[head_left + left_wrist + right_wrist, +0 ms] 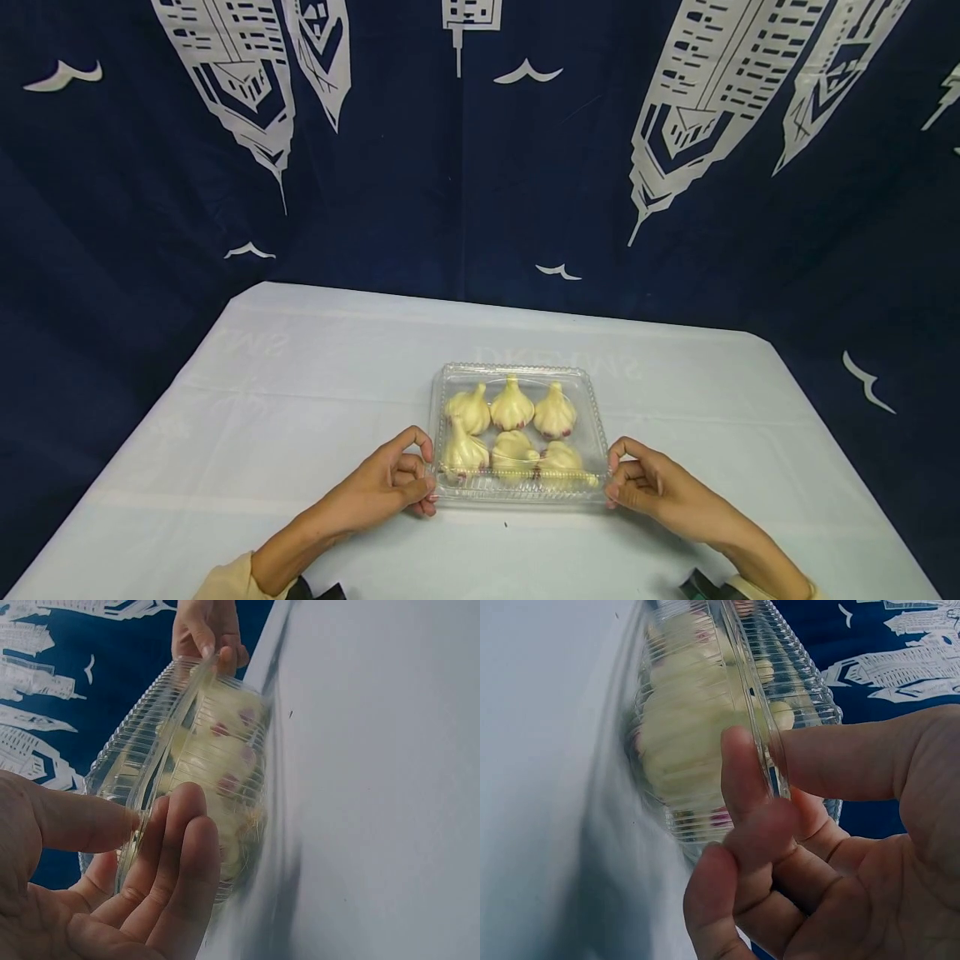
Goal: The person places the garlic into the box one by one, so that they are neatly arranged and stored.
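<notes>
A clear plastic clamshell box sits on the white table with its lid down. Inside lie several garlic bulbs in two rows, seen through the lid. At the box's left front corner my left hand pinches the rim between thumb and fingers. My right hand does the same at the right front corner. In the left wrist view the left thumb presses on the rim edge from above, fingers beneath. The right wrist view shows the right thumb against the rim, with the fingers below it.
The box rests on a white cloth-covered table. Behind and beside it hangs a dark blue curtain with white building and bird prints. A small dark speck lies on the cloth in front of the box.
</notes>
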The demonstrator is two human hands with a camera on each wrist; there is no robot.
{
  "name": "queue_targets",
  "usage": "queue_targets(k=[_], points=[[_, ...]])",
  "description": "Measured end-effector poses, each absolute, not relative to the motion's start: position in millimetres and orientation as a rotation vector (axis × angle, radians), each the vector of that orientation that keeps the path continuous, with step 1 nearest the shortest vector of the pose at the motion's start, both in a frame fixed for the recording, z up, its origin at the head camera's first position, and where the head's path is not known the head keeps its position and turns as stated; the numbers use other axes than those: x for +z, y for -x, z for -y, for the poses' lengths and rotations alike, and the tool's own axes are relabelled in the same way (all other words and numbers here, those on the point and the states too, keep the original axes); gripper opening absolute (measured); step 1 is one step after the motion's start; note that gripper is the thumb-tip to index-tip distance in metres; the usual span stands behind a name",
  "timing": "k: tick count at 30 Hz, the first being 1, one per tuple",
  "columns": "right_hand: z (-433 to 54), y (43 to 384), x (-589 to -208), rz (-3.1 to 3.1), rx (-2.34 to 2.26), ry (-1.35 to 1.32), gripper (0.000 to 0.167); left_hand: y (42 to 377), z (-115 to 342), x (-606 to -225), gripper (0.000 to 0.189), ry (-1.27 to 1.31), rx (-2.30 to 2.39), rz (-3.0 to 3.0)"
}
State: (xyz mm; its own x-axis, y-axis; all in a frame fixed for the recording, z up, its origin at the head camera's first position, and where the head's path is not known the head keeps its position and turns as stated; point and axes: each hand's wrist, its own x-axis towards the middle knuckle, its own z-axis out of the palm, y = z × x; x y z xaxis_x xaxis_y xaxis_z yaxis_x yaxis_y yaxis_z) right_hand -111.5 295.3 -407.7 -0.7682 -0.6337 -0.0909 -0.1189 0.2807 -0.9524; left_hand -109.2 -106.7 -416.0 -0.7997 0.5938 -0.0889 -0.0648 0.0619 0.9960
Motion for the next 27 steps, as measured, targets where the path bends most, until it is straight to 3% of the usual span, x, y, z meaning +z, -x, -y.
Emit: queue_targets(k=[27], points=[[-295.5,112.9,-408.4,-2.021,-1.534,0.672,0.025,113.5,108.4,-418.4,0.021,-0.539,1.746,-1.893]])
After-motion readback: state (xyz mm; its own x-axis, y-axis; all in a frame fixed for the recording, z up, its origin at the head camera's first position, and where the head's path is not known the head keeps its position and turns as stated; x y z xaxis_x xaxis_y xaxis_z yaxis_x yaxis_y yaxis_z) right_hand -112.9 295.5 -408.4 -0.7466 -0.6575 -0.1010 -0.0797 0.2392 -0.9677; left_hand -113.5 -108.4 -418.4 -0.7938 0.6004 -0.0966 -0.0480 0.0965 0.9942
